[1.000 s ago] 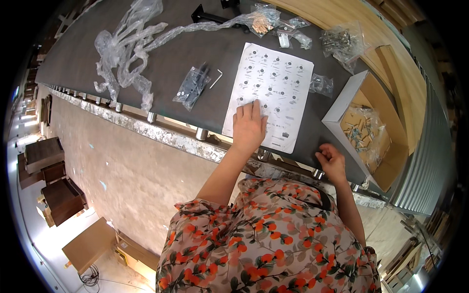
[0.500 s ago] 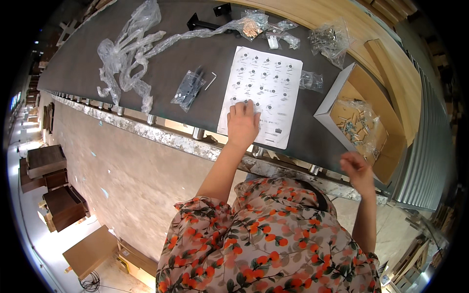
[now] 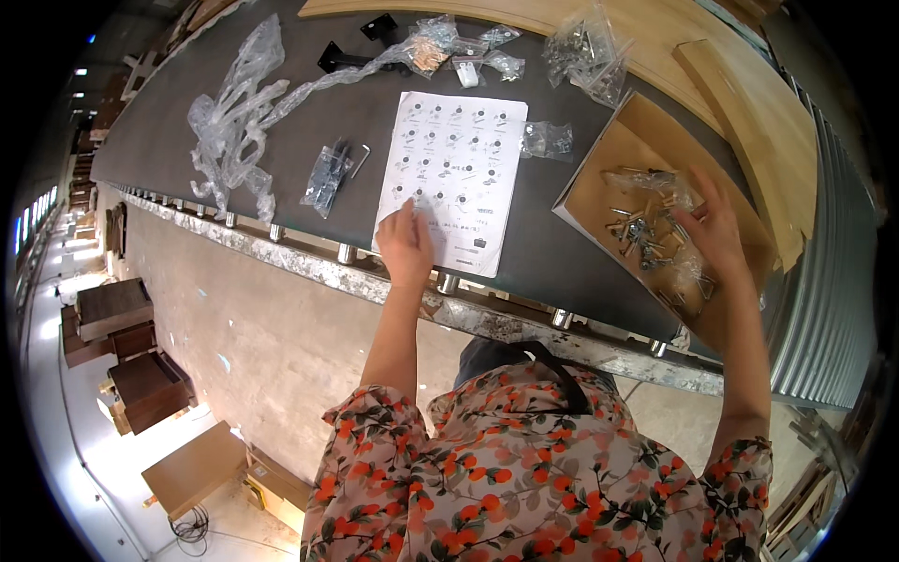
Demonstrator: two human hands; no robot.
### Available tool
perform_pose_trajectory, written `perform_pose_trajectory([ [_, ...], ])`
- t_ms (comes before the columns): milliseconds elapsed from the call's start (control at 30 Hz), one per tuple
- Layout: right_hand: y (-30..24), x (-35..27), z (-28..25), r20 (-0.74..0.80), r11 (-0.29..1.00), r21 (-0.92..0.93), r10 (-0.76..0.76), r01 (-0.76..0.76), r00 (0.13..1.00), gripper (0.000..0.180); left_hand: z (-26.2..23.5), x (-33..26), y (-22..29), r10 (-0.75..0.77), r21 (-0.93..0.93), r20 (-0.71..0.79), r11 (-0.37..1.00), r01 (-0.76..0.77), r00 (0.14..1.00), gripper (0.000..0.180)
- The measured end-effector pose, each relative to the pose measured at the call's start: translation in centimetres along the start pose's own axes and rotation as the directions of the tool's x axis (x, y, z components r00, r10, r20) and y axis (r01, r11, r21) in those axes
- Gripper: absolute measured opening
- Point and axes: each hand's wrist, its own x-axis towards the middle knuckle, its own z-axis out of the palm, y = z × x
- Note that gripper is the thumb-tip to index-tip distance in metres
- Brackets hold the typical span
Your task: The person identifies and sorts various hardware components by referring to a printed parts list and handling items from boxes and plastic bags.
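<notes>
Left of the left hand [image 3: 405, 245], a small clear bag of dark metal tools [image 3: 328, 176] lies unopened on the table [image 3: 169, 122]. That hand rests flat, released, on the white printed parts sheet [image 3: 459, 159]. The right hand [image 3: 719, 229], fingers spread, touches a clear bag of screws [image 3: 646, 220] in the shallow wooden tray [image 3: 590, 192]; sorting seems barely begun.
</notes>
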Motion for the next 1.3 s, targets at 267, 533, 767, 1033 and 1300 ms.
perform_pose_trajectory([
  [267, 3.5, 2.7, 1.9, 0.049, 0.993, 0.007, -0.122, 0.121, 0.991, 0.057, -3.9, -5.4, -4.8, -0.824, -0.222, -0.365, 0.528, 0.820, 0.433, 0.064],
  [533, 6.3, 4.1, 1.9, 0.018, 0.962, -0.018, -0.272, 0.272, 0.962, 0.018, -0.4, -5.5, -7.1, -0.898, -0.313, -0.248, 0.430, 0.847, 0.364, 0.081],
  [767, 3.5, 1.0, -5.1, 0.055, 0.984, -0.164, 0.076, -0.066, 0.996, 0.020, -1.3, -4.4, -4.2, -0.958, -0.243, -0.207, 0.246, 0.938, 0.198, 0.078],
  [1033, 8.8, -6.0, -5.9, 0.243, 0.785, -0.612, 0.069, 0.098, 0.968, 0.012, -1.8, -3.2, -2.9, -0.978, -0.252, -0.161, 0.174, 0.952, 0.136, 0.095],
  [1300, 5.3, -2.7, -3.1, 0.145, 0.854, -0.402, -0.298, 0.331, 0.943, 0.015, -2.0, -3.0, -2.5, -0.974, -0.223, -0.195, 0.157, 0.962, 0.114, 0.094],
])
